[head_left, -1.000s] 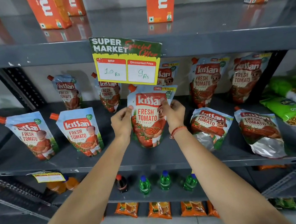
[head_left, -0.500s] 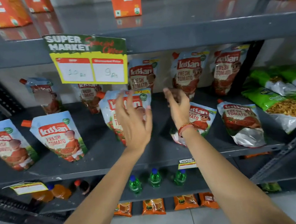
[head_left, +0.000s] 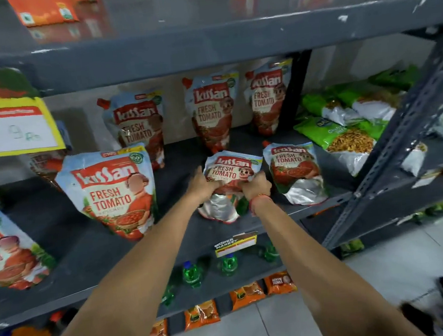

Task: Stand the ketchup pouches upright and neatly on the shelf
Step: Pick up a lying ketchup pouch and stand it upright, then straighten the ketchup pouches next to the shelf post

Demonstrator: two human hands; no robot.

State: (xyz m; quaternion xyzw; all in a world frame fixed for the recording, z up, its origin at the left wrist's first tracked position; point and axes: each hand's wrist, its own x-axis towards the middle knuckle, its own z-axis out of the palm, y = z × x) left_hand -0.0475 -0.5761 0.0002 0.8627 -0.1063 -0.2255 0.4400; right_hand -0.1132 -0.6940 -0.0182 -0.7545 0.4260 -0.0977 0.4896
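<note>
Head view: my left hand (head_left: 203, 184) and right hand (head_left: 255, 186) both clamp the slumped ketchup pouch (head_left: 230, 172) on the grey shelf (head_left: 87, 253), beside another slumped pouch (head_left: 294, 171).

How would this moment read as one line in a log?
stage: gripping | left hand + right hand: on slumped ketchup pouch | shelf: neighbour pouch also slumped

Grey metal shelf (head_left: 68, 255), middle tier. Slumped ketchup pouch (head_left: 231, 177) at the front, silver base toward the camera, gripped by left hand (head_left: 203, 187) and right hand (head_left: 255, 186) on either side. Second slumped pouch (head_left: 294, 171) just beside it, to the right. Upright pouch (head_left: 116, 192) to the left. Three back-row pouches (head_left: 214, 108) standing. Green snack bags (head_left: 344, 127) far right.
</note>
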